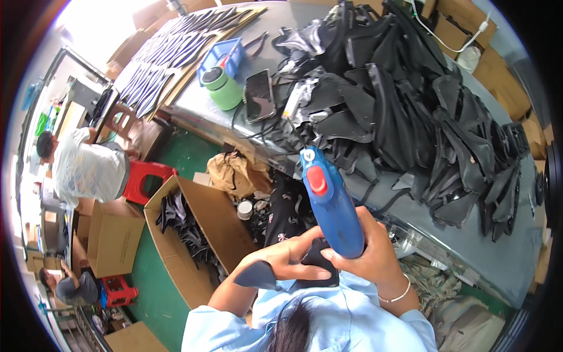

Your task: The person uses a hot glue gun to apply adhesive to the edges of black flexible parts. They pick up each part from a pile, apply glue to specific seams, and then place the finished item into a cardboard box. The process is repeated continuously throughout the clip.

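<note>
My right hand (pixel 378 249) is wrapped round a blue handheld electric tool (pixel 335 220) with a red button. Its thin tip points away from me toward the table edge; I cannot make out its exact kind. In my left hand (pixel 287 258) is a curved black moulded piece (pixel 319 262), held close to my body just below the tool's rear end. One end of the piece, a dark rounded flap (pixel 256 274), sticks out past the left wrist. Across the table lies a large heap of similar black pieces (pixel 404 117).
A green bottle (pixel 224 91), a phone (pixel 259 97) and a blue basket (pixel 237 56) stand on the grey table (pixel 487 258). Left of it, a cardboard box (pixel 205 217) holds black scraps. Two people (pixel 88 167) sit further left. Strips cover a board (pixel 164 94).
</note>
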The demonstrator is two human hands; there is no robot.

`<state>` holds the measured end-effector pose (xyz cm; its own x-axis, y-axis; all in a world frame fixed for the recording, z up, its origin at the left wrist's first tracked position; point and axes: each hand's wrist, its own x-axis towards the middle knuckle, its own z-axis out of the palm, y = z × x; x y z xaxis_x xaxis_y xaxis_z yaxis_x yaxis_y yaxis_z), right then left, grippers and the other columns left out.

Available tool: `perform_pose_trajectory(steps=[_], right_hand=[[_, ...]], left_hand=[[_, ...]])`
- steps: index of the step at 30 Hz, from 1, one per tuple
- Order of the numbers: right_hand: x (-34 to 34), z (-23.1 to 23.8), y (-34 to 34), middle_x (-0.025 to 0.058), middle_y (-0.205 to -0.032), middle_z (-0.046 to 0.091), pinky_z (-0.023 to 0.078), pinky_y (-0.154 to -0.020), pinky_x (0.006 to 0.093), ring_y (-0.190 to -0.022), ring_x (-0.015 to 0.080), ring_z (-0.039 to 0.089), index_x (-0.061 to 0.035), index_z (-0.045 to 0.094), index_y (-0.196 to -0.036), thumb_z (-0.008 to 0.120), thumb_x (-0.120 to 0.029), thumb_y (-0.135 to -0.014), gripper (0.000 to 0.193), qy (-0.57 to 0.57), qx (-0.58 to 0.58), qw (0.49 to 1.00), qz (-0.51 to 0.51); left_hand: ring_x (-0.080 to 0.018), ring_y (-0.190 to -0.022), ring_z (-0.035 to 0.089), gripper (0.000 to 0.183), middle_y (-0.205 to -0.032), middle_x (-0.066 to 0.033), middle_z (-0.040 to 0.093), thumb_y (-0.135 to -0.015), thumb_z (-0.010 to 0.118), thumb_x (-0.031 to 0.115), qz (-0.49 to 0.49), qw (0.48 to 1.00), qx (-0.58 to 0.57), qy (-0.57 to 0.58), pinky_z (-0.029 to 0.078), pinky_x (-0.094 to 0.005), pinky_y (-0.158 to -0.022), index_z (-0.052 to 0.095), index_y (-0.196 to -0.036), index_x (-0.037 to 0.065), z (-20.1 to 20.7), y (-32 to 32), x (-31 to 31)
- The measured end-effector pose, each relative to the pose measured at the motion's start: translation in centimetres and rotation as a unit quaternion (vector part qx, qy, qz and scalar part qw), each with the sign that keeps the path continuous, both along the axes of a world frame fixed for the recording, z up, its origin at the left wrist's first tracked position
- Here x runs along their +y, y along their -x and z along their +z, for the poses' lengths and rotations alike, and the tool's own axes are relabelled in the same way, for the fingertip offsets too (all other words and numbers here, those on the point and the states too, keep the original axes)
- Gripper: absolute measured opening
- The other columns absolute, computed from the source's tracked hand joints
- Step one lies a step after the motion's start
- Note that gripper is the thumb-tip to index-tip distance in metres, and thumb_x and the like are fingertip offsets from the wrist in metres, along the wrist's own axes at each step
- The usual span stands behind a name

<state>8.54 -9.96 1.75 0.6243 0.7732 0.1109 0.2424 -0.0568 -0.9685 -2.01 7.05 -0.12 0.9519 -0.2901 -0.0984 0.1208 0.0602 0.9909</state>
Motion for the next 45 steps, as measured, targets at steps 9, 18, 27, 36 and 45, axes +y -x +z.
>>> perform_pose_trajectory(steps=[9, 18, 27, 36, 45], right_hand=[[0.5, -0.8, -0.6, 0.0058, -0.074, 0.062, 0.050, -0.060, 0.0289, -0.063, 0.0140, 0.062, -0.0011, 0.048, -0.099, 0.078, -0.016, -0.073, 0.043, -0.077, 0.038, 0.980, -0.178], [-1.1, -2.1, 2.3, 0.0120, -0.065, 0.061, 0.047, -0.054, 0.0338, -0.055, 0.0269, 0.061, 0.0024, 0.052, -0.098, 0.080, -0.025, -0.068, 0.050, 0.076, -0.234, 0.966, -0.075], [-1.2, -2.4, 3.4, 0.0096, -0.063, 0.059, 0.044, -0.054, 0.0361, -0.054, 0.0263, 0.057, 0.0002, 0.050, -0.102, 0.081, -0.019, -0.060, 0.056, 0.076, -0.255, 0.964, -0.022], [-1.6, -2.0, 2.8, 0.0102, -0.065, 0.060, 0.045, -0.056, 0.0361, -0.055, 0.0278, 0.058, 0.0000, 0.050, -0.103, 0.082, -0.017, -0.056, 0.060, 0.070, -0.277, 0.958, -0.008], [-2.7, -2.5, 2.7, 0.0124, -0.065, 0.059, 0.044, -0.058, 0.0363, -0.054, 0.0288, 0.057, 0.0027, 0.052, -0.101, 0.083, -0.015, -0.054, 0.059, 0.107, -0.304, 0.947, 0.009]], left_hand=[[-0.0245, -0.121, 0.046, 0.053, -0.130, -0.0111, 0.047, -0.090, 0.056, 0.036, 0.285, 0.896, -0.018, 0.342, 0.044, -0.0389, -0.097, 0.041, -0.132, 0.008, -3.4, 0.5, -6.1], [-0.0239, -0.115, 0.054, 0.041, -0.123, -0.0117, 0.052, -0.090, 0.052, 0.026, 0.542, 0.737, -0.185, 0.359, 0.047, -0.0364, -0.096, 0.040, -0.126, 0.012, -0.5, -0.4, -3.2], [-0.0251, -0.110, 0.052, 0.042, -0.116, -0.0140, 0.051, -0.082, 0.057, 0.024, 0.602, 0.713, -0.234, 0.272, 0.042, -0.0410, -0.097, 0.046, -0.118, 0.007, -1.1, 0.3, -2.9], [-0.0266, -0.097, 0.059, 0.046, -0.103, -0.0164, 0.055, -0.074, 0.057, 0.025, 0.581, 0.786, -0.171, 0.127, 0.046, -0.0370, -0.090, 0.050, -0.111, -0.002, 1.2, 1.8, -0.6], [-0.0252, -0.089, 0.062, 0.044, -0.097, -0.0190, 0.061, -0.071, 0.058, 0.019, 0.534, 0.828, -0.031, 0.166, 0.049, -0.0333, -0.082, 0.055, -0.107, -0.006, 4.8, 3.0, 3.1]])
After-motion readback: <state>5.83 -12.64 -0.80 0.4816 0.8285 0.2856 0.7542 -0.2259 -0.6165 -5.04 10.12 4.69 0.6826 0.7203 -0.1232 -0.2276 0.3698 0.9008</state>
